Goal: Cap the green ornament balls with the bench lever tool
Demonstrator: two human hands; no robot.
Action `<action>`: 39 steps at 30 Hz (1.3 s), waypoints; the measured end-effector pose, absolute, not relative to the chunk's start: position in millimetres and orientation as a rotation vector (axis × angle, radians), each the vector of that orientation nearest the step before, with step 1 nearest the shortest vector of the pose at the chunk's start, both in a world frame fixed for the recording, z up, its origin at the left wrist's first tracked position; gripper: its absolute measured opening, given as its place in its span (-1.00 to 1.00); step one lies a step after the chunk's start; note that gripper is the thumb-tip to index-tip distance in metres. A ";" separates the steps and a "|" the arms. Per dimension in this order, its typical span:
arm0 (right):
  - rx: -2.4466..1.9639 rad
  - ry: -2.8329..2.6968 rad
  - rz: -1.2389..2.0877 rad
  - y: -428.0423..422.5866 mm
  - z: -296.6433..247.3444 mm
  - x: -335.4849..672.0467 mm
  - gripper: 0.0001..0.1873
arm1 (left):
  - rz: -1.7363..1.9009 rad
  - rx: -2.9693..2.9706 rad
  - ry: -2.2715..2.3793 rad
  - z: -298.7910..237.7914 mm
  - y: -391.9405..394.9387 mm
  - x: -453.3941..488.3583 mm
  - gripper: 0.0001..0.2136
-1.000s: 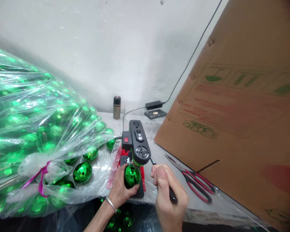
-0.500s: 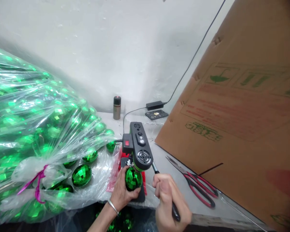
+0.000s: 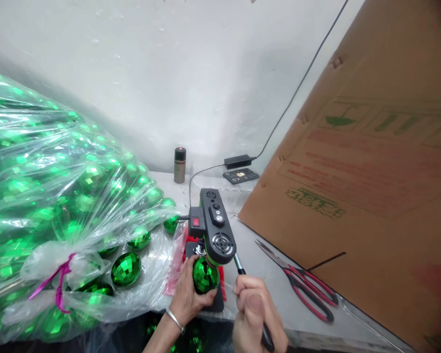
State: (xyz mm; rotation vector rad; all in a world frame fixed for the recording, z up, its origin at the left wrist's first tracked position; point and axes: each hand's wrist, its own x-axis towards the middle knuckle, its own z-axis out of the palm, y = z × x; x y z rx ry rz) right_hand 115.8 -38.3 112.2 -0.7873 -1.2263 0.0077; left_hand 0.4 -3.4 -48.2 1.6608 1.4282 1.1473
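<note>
A small black bench press (image 3: 215, 228) with a red switch stands near the table's front edge. Under its head sits a green faceted ball (image 3: 205, 275), and my left hand (image 3: 189, 293) is wrapped round the ball from the left, a silver bangle on its wrist. My right hand (image 3: 256, 310) is closed on the machine's black lever handle (image 3: 266, 337), which slants down to the right from the head.
A large clear plastic bag (image 3: 47, 196) full of green balls, tied with a pink ribbon, fills the left. Red-handled scissors (image 3: 305, 289) lie on the table to the right, beside a big leaning cardboard box (image 3: 371, 162). At the back stand a small canister (image 3: 180, 164), a power adapter and a remote.
My right hand has drawn the lever handle lower and nearer to me. The view has shifted a little; my left hand stays on the ball.
</note>
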 end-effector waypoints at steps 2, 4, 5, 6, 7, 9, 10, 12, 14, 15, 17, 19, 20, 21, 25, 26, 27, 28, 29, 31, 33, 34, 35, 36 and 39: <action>-0.793 -1.218 -0.005 -39.1 112.7 115.0 -0.60 | 1.159 1.655 1.433 -50.9 -3.6 1.2 -0.15; -0.809 -1.213 -0.017 -39.9 113.6 114.2 -0.60 | 1.179 1.652 1.424 -52.3 -3.7 1.9 -0.16; -0.821 -1.213 -0.017 -40.1 114.0 113.8 -0.59 | 1.186 1.651 1.419 -52.6 -3.8 2.2 -0.16; -0.829 -1.212 -0.017 -40.3 114.4 113.3 -0.59 | 1.191 1.650 1.415 -52.8 -3.8 2.4 -0.16; -0.833 -1.207 -0.019 -40.3 114.5 112.9 -0.59 | 1.193 1.650 1.412 -52.9 -3.8 2.5 -0.17; -0.828 -1.189 -0.023 -40.2 114.3 112.1 -0.58 | 1.194 1.650 1.409 -53.1 -3.7 2.6 -0.16; -0.822 -1.181 -0.022 -40.2 114.0 111.8 -0.58 | 1.194 1.650 1.409 -53.2 -3.7 2.5 -0.15; -0.820 -1.174 -0.014 -40.5 113.0 111.6 -0.58 | 1.192 1.649 1.413 -53.7 -3.8 2.0 -0.15; -0.831 -1.174 0.000 -41.0 112.1 111.6 -0.58 | 1.180 1.652 1.416 -54.1 -3.9 1.4 -0.15; -0.838 -1.168 0.003 -41.3 112.0 111.5 -0.58 | 1.175 1.656 1.417 -54.1 -4.0 1.1 -0.15; -0.857 -1.158 0.004 -41.7 112.6 111.3 -0.58 | 1.177 1.661 1.417 -53.5 -4.2 0.8 -0.15; -0.863 -1.161 -0.006 -41.7 114.1 111.1 -0.58 | 1.179 1.663 1.416 -52.4 -4.4 1.0 -0.15; -0.859 -1.164 -0.017 -41.5 114.9 111.0 -0.58 | 1.176 1.661 1.416 -51.6 -4.5 1.2 -0.16; -0.854 -1.172 -0.028 -41.3 115.4 111.0 -0.58 | 1.169 1.660 1.418 -50.7 -4.6 1.5 -0.16; -0.834 -1.200 -0.072 -39.7 113.7 112.2 -0.58 | 1.152 1.649 1.449 -47.1 -4.9 2.9 -0.16; -0.832 -1.204 -0.076 -39.3 112.7 112.5 -0.58 | 1.153 1.646 1.453 -46.2 -4.9 3.3 -0.17; -0.829 -1.206 -0.081 -38.9 111.9 112.7 -0.59 | 1.155 1.641 1.452 -45.5 -4.9 3.8 -0.17; -0.828 -1.207 -0.085 -38.5 111.8 112.8 -0.59 | 1.160 1.636 1.447 -44.8 -4.9 4.3 -0.17; -0.834 -1.210 -0.086 -38.3 112.3 112.5 -0.59 | 1.164 1.631 1.439 -44.3 -4.8 4.8 -0.17; -0.853 -1.210 -0.086 -38.2 115.3 111.2 -0.57 | 1.172 1.622 1.425 -43.6 -4.5 5.7 -0.18; -0.855 -1.180 -0.086 -38.5 118.3 109.0 -0.55 | 1.183 1.615 1.420 -42.9 -4.1 6.2 -0.18; -0.855 -1.167 -0.083 -38.8 118.4 107.8 -0.54 | 1.186 1.613 1.419 -42.3 -3.8 6.4 -0.18; -0.853 -1.162 -0.084 -39.1 116.8 106.7 -0.53 | 1.186 1.611 1.420 -41.4 -3.5 6.3 -0.18; -0.858 -1.160 -0.088 -39.2 113.2 105.7 -0.53 | 1.182 1.610 1.419 -40.1 -3.2 6.2 -0.18; -0.882 -1.109 -0.097 -38.4 91.5 104.3 -0.51 | 1.128 1.612 1.403 -34.2 -2.3 5.1 -0.16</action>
